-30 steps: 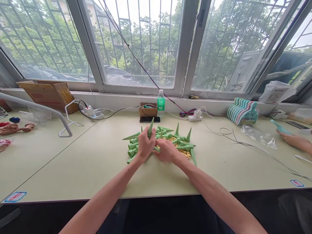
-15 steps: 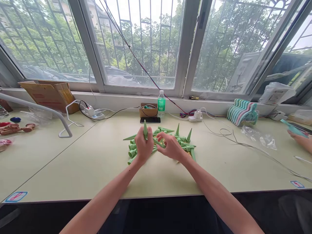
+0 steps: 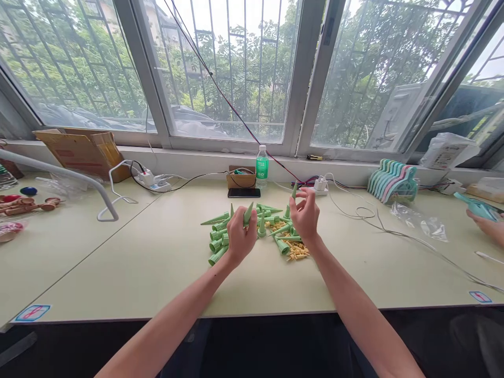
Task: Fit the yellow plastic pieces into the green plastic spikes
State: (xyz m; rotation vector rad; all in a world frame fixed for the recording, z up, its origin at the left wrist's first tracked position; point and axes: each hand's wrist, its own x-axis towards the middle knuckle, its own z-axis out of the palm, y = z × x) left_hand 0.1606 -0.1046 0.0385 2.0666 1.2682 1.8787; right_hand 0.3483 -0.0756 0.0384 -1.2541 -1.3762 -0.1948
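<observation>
My left hand [image 3: 241, 235] is closed around a green plastic spike [image 3: 248, 213], its pointed end up and leaning right. Higher and to the right, my right hand [image 3: 307, 214] pinches another green spike [image 3: 294, 190] near its tip; its lower part is hidden by the fingers. Between and beneath both hands lies a pile of green spikes with ribbed round ends. One spike [image 3: 262, 226] stands upright on the table between the hands. Small yellow pegs [image 3: 298, 252] are heaped by the pile's right side, below my right hand.
Behind the pile are a phone [image 3: 244, 192], a small cardboard box [image 3: 241, 180] and a green-labelled bottle [image 3: 262, 165]. A white metal frame [image 3: 90, 184] reaches in from the left. White cables [image 3: 378, 228] and a stack of small hangers [image 3: 392, 181] lie right, near another person's hand [image 3: 486, 226].
My right hand has moved up and right, away from my left, and now holds a spike tip up. The left-hand spike tilts further right. More of the yellow pegs shows.
</observation>
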